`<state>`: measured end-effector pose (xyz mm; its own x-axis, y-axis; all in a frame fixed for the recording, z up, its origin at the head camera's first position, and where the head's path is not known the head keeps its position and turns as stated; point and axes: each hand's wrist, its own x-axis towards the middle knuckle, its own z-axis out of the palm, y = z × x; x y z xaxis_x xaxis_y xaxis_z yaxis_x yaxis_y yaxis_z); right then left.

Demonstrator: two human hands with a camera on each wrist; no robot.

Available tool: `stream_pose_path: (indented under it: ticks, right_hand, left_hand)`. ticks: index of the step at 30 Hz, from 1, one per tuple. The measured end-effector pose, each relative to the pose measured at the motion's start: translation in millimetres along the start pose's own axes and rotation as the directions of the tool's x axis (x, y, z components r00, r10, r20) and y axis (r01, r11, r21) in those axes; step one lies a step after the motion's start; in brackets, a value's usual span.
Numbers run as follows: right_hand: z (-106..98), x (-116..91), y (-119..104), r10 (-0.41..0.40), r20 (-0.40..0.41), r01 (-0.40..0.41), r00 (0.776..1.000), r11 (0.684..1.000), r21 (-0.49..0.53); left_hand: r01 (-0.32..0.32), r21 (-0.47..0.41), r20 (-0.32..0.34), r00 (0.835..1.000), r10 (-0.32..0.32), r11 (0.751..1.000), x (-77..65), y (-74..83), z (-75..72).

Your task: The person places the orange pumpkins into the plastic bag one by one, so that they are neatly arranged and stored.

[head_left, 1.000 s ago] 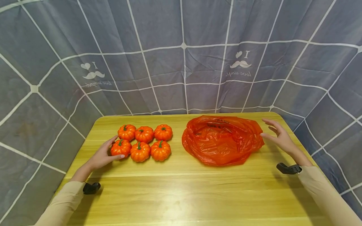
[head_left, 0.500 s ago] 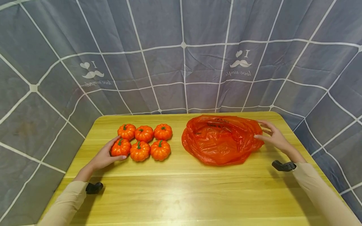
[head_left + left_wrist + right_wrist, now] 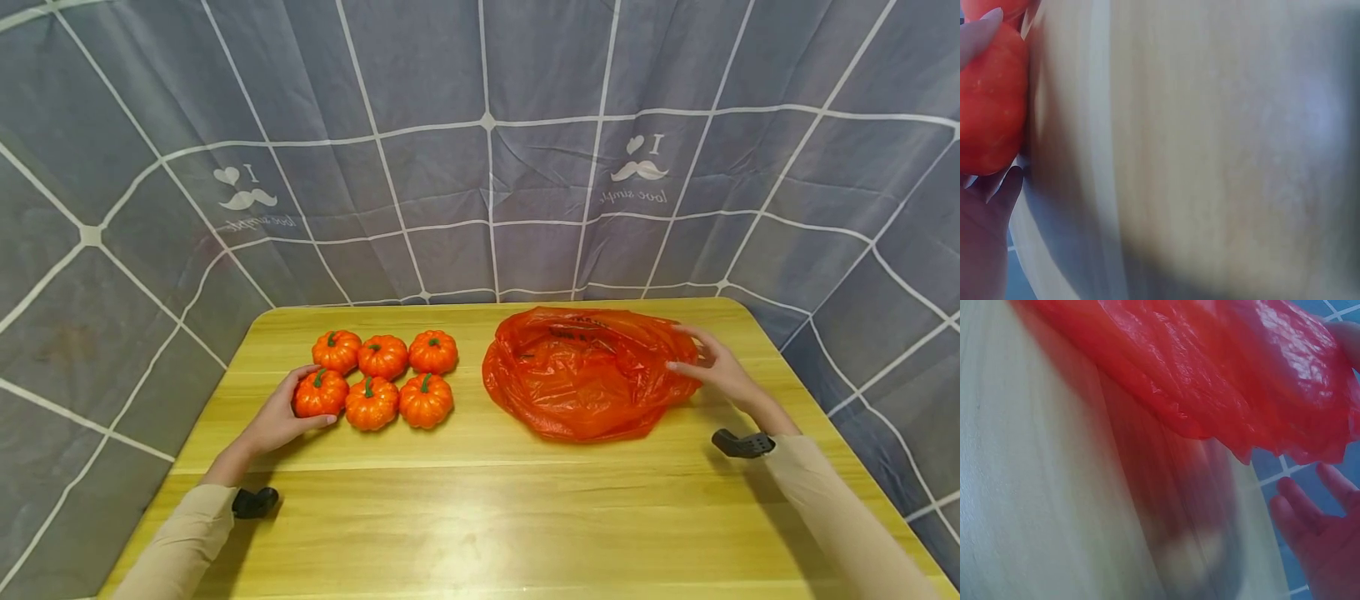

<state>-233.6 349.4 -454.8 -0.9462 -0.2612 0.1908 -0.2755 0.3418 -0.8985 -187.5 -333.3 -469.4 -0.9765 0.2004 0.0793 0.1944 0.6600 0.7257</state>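
Note:
Several small orange pumpkins with green stems lie in two rows on the left of the table. My left hand (image 3: pixel 276 418) holds the front-left pumpkin (image 3: pixel 320 393), thumb along its near side and fingers around its far left side. In the left wrist view the thumb lies over the orange skin of this pumpkin (image 3: pixel 991 106). A thin red plastic bag (image 3: pixel 577 379) lies with its mouth spread wide, right of the pumpkins. At its right edge is my right hand (image 3: pixel 723 371), thumb over the bag's side. In the right wrist view, the other fingers (image 3: pixel 1300 503) extend apart below the bag's edge.
Beside the held pumpkin sit a front-middle pumpkin (image 3: pixel 372 403) and a front-right pumpkin (image 3: pixel 426 400). The wooden table (image 3: pixel 480 508) ends at a grey curtain (image 3: pixel 435 192) with white lines, which also rises on both sides.
My right hand has moved left from beside the bag until its thumb overlaps the bag's right side. My left fingers have closed in around the front-left pumpkin, which stays in place.

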Motion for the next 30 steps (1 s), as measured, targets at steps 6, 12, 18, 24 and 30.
stream_pose_path:
  ticks: [6, 12, 18, 24, 30]
  right_hand:
    - [4, -1, 4, 0.006, 0.017, -0.007, 1.0, 1.0, 0.01]
    - [9, 2, 6, 0.007, 0.004, -0.007, 1.0, 0.997, -0.078]
    - [10, 2, 6, 0.01, -0.011, -0.011, 1.0, 0.992, -0.126]
    - [11, 1, 10, 0.003, -0.002, -0.003, 1.0, 0.994, -0.113]
    - [13, 1, 12, 0.013, 0.012, -0.011, 1.0, 0.993, -0.116]
  left_hand:
    - [-0.011, -0.013, -0.014, 1.0, 0.011, 1.0, 0.1, -0.2, 1.9]
    - [-0.011, -0.041, -0.017, 1.0, 0.01, 0.999, -0.5, -2.6, 2.3]
    - [-0.004, -0.042, -0.021, 1.0, 0.003, 0.999, -0.8, -1.5, 2.3]
    - [0.004, -0.041, -0.024, 1.0, -0.005, 0.999, -0.6, -0.4, 2.8]
    - [0.009, -0.048, -0.03, 0.999, -0.01, 0.999, -1.0, -1.2, 3.1]
